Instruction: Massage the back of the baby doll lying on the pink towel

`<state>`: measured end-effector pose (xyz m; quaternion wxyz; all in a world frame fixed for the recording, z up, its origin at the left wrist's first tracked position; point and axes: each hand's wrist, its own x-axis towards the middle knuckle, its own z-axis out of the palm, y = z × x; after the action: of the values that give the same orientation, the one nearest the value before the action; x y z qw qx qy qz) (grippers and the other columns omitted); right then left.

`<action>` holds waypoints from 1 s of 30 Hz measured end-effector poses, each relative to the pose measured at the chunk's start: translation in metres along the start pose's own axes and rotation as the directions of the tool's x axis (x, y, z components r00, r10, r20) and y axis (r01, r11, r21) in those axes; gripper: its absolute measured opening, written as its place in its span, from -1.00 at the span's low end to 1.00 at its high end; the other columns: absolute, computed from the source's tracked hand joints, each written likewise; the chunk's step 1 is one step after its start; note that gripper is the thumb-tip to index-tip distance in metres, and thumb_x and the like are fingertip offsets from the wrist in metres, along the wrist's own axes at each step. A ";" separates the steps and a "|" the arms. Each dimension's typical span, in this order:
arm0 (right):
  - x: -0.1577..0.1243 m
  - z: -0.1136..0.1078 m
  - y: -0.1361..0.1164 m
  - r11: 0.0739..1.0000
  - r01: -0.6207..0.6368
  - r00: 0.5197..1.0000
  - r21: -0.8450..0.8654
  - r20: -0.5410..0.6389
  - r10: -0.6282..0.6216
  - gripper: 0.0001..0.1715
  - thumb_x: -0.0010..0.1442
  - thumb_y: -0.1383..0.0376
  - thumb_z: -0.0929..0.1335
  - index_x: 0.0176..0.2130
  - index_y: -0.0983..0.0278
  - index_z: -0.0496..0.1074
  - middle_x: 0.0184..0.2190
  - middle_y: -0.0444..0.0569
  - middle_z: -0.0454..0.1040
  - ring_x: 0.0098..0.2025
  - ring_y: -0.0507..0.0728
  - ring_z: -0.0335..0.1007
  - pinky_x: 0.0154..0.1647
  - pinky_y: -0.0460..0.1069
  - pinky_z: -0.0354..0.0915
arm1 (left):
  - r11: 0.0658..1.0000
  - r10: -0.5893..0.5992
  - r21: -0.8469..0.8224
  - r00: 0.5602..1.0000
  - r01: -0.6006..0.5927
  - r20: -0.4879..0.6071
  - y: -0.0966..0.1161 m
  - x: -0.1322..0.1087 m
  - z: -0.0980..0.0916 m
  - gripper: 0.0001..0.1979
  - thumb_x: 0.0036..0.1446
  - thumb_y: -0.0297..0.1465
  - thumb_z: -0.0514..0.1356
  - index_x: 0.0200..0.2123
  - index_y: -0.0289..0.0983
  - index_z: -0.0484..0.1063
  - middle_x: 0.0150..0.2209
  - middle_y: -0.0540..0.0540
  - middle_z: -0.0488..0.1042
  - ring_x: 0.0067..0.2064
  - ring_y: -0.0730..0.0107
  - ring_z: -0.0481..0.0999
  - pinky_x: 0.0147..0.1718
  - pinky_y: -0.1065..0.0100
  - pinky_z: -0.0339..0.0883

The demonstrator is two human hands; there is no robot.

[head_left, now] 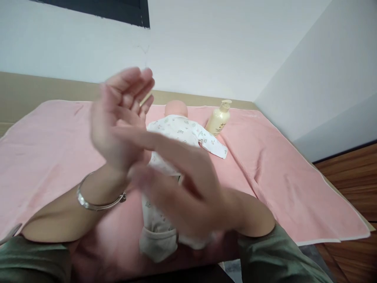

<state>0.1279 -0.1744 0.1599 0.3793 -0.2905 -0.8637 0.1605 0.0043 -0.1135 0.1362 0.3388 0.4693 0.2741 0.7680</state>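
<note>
My left hand is raised, palm turned inward, its fingers loosely curled and holding nothing. A silver bangle circles that wrist. My right hand crosses against the left palm with fingers stretched out; it is blurred by motion. Both hands hover above a baby doll that lies on its back in a white printed sleepsuit, head toward the wall. The hands hide the doll's middle.
A pink towel covers the table. A cream pump bottle stands beside the doll's head at the back. White walls meet in the right corner. Wooden flooring shows past the table's right edge.
</note>
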 end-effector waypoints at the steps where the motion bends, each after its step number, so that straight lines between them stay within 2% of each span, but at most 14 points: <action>1: 0.008 0.003 0.015 0.992 0.019 0.999 0.123 -0.037 -0.014 -0.50 0.47 0.16 0.17 0.22 0.19 0.48 0.12 -0.22 0.59 0.11 0.02 0.59 0.09 -0.07 0.58 | 0.996 -0.012 0.085 1.000 0.011 0.013 -0.014 0.003 -0.003 -0.54 0.47 -0.38 -0.23 0.07 -0.25 0.44 0.10 0.02 0.59 0.23 0.42 0.54 0.36 0.11 0.35; 3: 0.026 0.015 0.051 0.987 -0.072 0.971 0.140 -0.218 0.102 -0.52 0.48 0.16 0.14 0.10 0.21 0.53 -0.02 -0.15 0.64 -0.02 0.03 0.61 0.02 -0.02 0.57 | 0.957 0.005 0.290 1.000 0.001 -0.021 -0.048 0.008 -0.009 -0.64 0.43 -0.41 -0.11 -0.01 -0.33 0.47 0.06 -0.12 0.59 0.18 0.36 0.54 0.26 0.21 0.42; 4: 0.034 0.022 0.070 0.985 -0.151 0.956 0.080 -0.244 0.166 -0.54 0.46 0.18 0.16 0.07 0.23 0.54 -0.04 -0.11 0.65 -0.03 0.08 0.61 0.01 0.03 0.56 | 0.923 -0.024 0.384 1.000 0.028 -0.014 -0.065 0.011 -0.012 -0.75 0.37 -0.45 0.01 -0.07 -0.33 0.48 -0.03 -0.12 0.61 0.11 0.36 0.56 0.21 0.25 0.44; 6: 0.047 0.038 0.106 0.937 -0.338 0.932 -0.086 -0.165 0.322 -0.57 0.40 0.28 0.19 0.06 0.23 0.55 -0.08 -0.07 0.65 -0.02 0.17 0.59 0.07 0.13 0.51 | 0.844 -0.094 0.533 0.995 0.060 0.037 -0.099 0.014 -0.020 -0.80 0.34 -0.45 0.04 -0.15 -0.28 0.48 -0.14 -0.09 0.61 -0.03 0.36 0.57 0.10 0.26 0.46; 7: 0.051 0.046 0.121 0.905 -0.399 0.916 -0.146 -0.110 0.386 -0.55 0.39 0.32 0.17 0.08 0.23 0.54 -0.10 -0.05 0.66 -0.05 0.19 0.59 0.07 0.15 0.50 | 0.793 -0.114 0.606 0.993 0.064 0.044 -0.114 0.015 -0.023 -0.80 0.32 -0.47 0.04 -0.17 -0.26 0.48 -0.12 -0.09 0.61 -0.02 0.34 0.55 0.11 0.24 0.44; 9: 0.054 0.061 0.146 0.880 -0.407 0.912 -0.244 -0.051 0.407 -0.52 0.36 0.38 0.16 0.09 0.27 0.54 -0.02 0.02 0.64 0.04 0.22 0.55 0.18 0.15 0.43 | 0.704 -0.170 0.707 0.982 0.063 0.082 -0.137 0.016 -0.030 -0.81 0.26 -0.49 0.06 -0.18 -0.26 0.46 -0.09 -0.13 0.60 0.00 0.25 0.54 0.14 0.17 0.40; 11: 0.054 0.073 0.161 0.869 -0.378 0.923 -0.319 -0.056 0.381 -0.51 0.35 0.43 0.15 0.06 0.36 0.54 0.06 0.10 0.61 0.20 0.22 0.45 0.35 0.12 0.29 | 0.643 -0.212 0.765 0.968 0.033 0.136 -0.150 0.017 -0.034 -0.81 0.24 -0.47 0.07 -0.15 -0.26 0.46 -0.04 -0.18 0.60 0.02 0.16 0.54 0.17 0.08 0.38; 14: 0.051 0.080 0.172 0.870 -0.355 0.932 -0.344 -0.051 0.360 -0.51 0.38 0.42 0.14 0.10 0.42 0.52 0.13 0.16 0.57 0.32 0.22 0.35 0.47 0.11 0.13 | 0.580 -0.197 0.812 0.957 -0.059 0.211 -0.158 0.018 -0.036 -0.76 0.26 -0.40 0.05 -0.09 -0.27 0.46 -0.02 -0.24 0.58 0.03 0.07 0.54 0.20 -0.01 0.34; 16: 0.049 0.077 0.180 0.886 -0.326 0.940 -0.329 -0.011 0.342 -0.47 0.43 0.37 0.12 0.17 0.43 0.48 0.21 0.18 0.52 0.39 0.23 0.28 0.52 0.16 0.04 | 0.539 -0.182 0.837 0.957 -0.097 0.228 -0.160 0.018 -0.036 -0.70 0.28 -0.39 0.00 -0.04 -0.29 0.46 0.00 -0.28 0.57 0.06 0.03 0.53 0.23 -0.05 0.31; 19: 0.043 0.063 0.200 0.916 -0.286 0.947 -0.280 0.060 0.314 -0.43 0.48 0.27 0.09 0.28 0.33 0.40 0.38 0.10 0.35 0.52 0.22 0.07 0.58 0.25 -0.12 | 0.496 -0.196 0.864 0.957 -0.093 0.215 -0.163 0.018 -0.034 -0.59 0.30 -0.38 -0.06 0.06 -0.32 0.46 0.08 -0.32 0.55 0.14 -0.01 0.50 0.29 -0.11 0.26; 23: 0.035 0.048 0.217 0.876 -0.364 0.914 -0.315 0.061 0.402 -0.40 0.49 0.21 0.07 0.38 0.24 0.28 0.49 0.01 0.15 0.58 0.25 -0.12 0.58 0.34 -0.19 | 0.508 -0.194 0.859 0.963 -0.063 0.186 -0.167 0.014 -0.035 -0.54 0.26 -0.36 -0.04 0.11 -0.32 0.47 0.13 -0.28 0.54 0.21 0.02 0.46 0.37 -0.11 0.18; 25: 0.029 0.052 0.207 0.806 -0.411 0.886 -0.425 0.022 0.463 -0.35 0.49 0.22 0.06 0.42 0.37 0.19 0.48 0.15 0.14 0.56 0.33 -0.07 0.56 0.37 -0.10 | 0.557 -0.188 0.830 0.969 -0.029 0.160 -0.168 0.013 -0.038 -0.54 0.24 -0.35 -0.02 0.09 -0.33 0.50 0.14 -0.26 0.55 0.20 0.04 0.47 0.37 -0.07 0.20; 27: 0.022 0.063 0.187 0.731 -0.416 0.877 -0.541 -0.026 0.480 -0.32 0.47 0.24 0.08 0.42 0.52 0.15 0.45 0.34 0.16 0.53 0.41 0.01 0.53 0.37 -0.03 | 0.614 -0.185 0.789 0.975 0.018 0.122 -0.168 0.012 -0.040 -0.56 0.22 -0.33 0.01 0.06 -0.30 0.53 0.12 -0.22 0.57 0.19 0.08 0.48 0.34 -0.01 0.26; 30: 0.014 0.076 0.160 0.743 -0.279 0.923 -0.609 0.042 0.381 -0.33 0.42 0.33 0.13 0.40 0.58 0.17 0.46 0.38 0.13 0.54 0.46 -0.06 0.54 0.36 -0.06 | 0.677 -0.220 0.729 0.973 0.103 0.067 -0.166 0.012 -0.043 -0.58 0.19 -0.35 0.03 0.02 -0.26 0.54 0.12 -0.17 0.58 0.19 0.15 0.48 0.33 0.07 0.29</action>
<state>0.1242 -0.0448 0.0380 0.1627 -0.5285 -0.8327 -0.0286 0.0046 -0.0054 0.0025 0.2135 0.5942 0.5676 0.5284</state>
